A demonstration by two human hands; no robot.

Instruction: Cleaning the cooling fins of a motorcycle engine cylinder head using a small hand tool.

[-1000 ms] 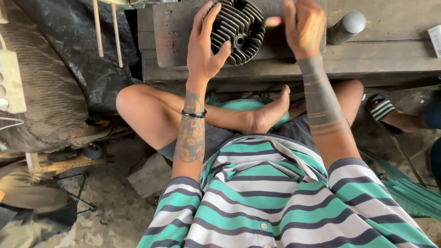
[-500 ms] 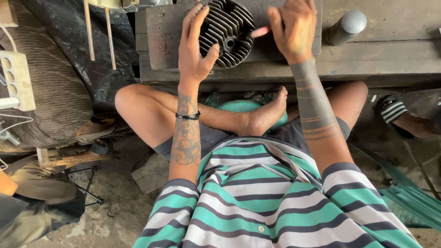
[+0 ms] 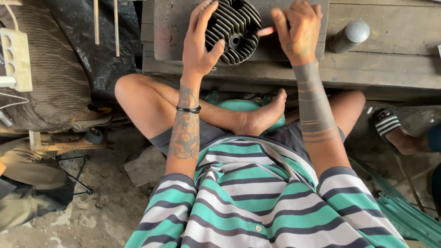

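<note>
A dark round finned metal engine part (image 3: 234,28) lies on a flat metal plate (image 3: 170,32) on a low wooden bench (image 3: 386,69). My left hand (image 3: 198,43) wraps the part's left side, thumb against its lower edge. My right hand (image 3: 298,30) sits just right of the part, fingers closed on a thin pinkish stick-like tool (image 3: 265,31) whose tip points at the fins. I sit cross-legged, one bare foot (image 3: 262,117) under the bench edge.
A grey metal cylinder (image 3: 350,36) lies on the bench at right. A white power strip (image 3: 16,57) rests on a ribbed sack at left. Another person's sandalled foot (image 3: 395,131) is at right. Dirt floor and a stone block (image 3: 144,167) lie below.
The view has shifted so the bench and part sit higher in frame. Both hands stay on the finned part; the right hand with the tool has edged slightly away from it.
</note>
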